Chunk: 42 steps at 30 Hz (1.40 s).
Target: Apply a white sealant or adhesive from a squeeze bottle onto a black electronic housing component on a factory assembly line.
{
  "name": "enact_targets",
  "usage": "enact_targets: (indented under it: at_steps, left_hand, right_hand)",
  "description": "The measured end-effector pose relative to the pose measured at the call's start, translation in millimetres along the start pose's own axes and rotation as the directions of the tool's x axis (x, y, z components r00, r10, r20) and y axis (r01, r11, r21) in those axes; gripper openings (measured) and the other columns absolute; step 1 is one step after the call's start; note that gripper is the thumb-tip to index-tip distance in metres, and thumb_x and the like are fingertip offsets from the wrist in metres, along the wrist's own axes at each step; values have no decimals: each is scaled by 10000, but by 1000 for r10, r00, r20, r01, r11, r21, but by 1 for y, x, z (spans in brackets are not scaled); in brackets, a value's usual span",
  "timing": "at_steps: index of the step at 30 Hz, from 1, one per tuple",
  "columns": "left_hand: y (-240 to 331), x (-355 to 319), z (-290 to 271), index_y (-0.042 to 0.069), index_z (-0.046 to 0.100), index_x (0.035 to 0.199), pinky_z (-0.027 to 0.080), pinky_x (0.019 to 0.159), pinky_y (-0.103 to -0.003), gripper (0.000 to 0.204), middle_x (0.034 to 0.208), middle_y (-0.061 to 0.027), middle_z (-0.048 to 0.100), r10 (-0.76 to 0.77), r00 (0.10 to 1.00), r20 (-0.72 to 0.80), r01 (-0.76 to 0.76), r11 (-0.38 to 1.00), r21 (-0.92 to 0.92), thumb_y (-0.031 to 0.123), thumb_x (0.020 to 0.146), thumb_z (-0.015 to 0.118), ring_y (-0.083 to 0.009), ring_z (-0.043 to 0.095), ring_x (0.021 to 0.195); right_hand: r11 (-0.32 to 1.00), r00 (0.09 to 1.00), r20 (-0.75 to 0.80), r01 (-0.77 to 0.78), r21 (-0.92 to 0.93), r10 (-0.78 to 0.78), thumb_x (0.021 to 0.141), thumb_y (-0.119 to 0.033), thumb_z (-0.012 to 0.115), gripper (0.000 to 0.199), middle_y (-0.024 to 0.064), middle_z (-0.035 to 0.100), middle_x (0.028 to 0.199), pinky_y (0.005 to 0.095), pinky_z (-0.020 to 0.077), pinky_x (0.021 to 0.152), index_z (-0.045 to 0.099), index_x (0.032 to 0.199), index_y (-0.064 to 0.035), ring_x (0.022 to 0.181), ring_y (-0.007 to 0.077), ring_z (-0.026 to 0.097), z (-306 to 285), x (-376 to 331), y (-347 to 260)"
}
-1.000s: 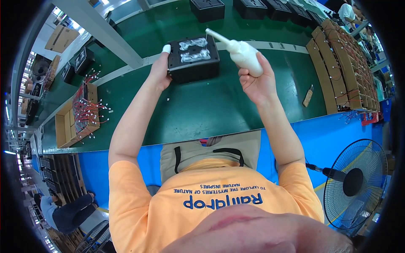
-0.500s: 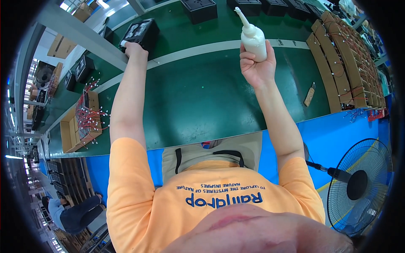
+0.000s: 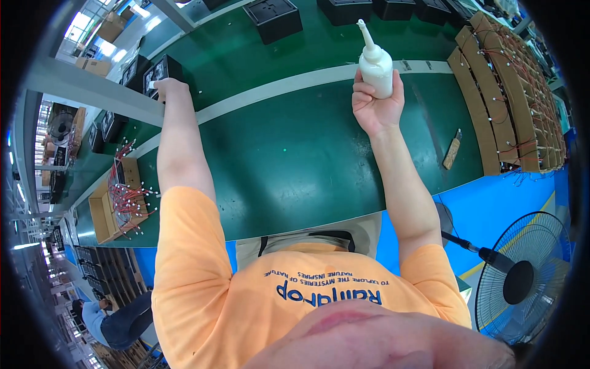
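My right hand [image 3: 379, 109] is wrapped round a white squeeze bottle [image 3: 378, 77] with a long tapered nozzle, held upright above the bench. At the far left, my left hand [image 3: 171, 88] grips the near side of a black box [image 3: 167, 69]. A small white piece shows at the fingertips of that hand; I cannot tell what it is. The rest of its grip is partly hidden behind the hand itself. Close against this box stands another black box [image 3: 134, 72].
Several black boxes, one of them a black box [image 3: 275, 19], line the green bench's [image 3: 276, 154] far side. A cardboard rack [image 3: 513, 98] with red wires and a box cutter [image 3: 452, 150] lie right. A carton of wires [image 3: 106, 209] sits left, a grey post [image 3: 104, 92] nearby, a fan [image 3: 518, 283] lower right.
My left hand has moved left with the black box, which now sits close beside another box. The bottle stays in my right hand, and the whole view has shifted slightly.
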<state>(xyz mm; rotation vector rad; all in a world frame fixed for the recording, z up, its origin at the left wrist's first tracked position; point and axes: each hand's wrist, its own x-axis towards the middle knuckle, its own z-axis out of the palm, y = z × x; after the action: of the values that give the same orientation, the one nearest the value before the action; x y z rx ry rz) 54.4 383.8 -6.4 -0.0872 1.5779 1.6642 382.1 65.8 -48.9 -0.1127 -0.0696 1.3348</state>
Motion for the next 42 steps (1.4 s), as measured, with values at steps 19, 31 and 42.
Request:
enact_targets:
  at_steps: [19,31,42]
  left_hand:
    - [-124,-72,113,19,288,1417,408,986,-481,724,1282,-219,485,-268,560,784,-325,799,505,558,950,408,-333,539,1102]
    - [-122,-38,178,139,419,1379,387,933,-488,619,1354,-79,457,-141,412,900,-753,504,423,578,944,393,-242,413,1241]
    - [-105,-25,96,-14,613,1019,488,741,-401,692,909,-146,626,-46,508,860,-770,422,478,631,905,390,-276,603,802]
  right_hand:
    - [999,996,-73,46,-17,-47,896,-468,540,541,111,551,1078,213,390,549,468,1290,-104,672,112,478,-3,6,-4]
    - [997,993,-110,39,-63,-46,906,-458,529,533,121,552,1062,229,389,548,451,1279,-85,676,129,483,-5,8,-4]
    - [995,992,-119,27,-91,-38,891,-469,550,557,130,555,1064,231,388,548,450,1282,-85,680,136,486,-7,9,-3]
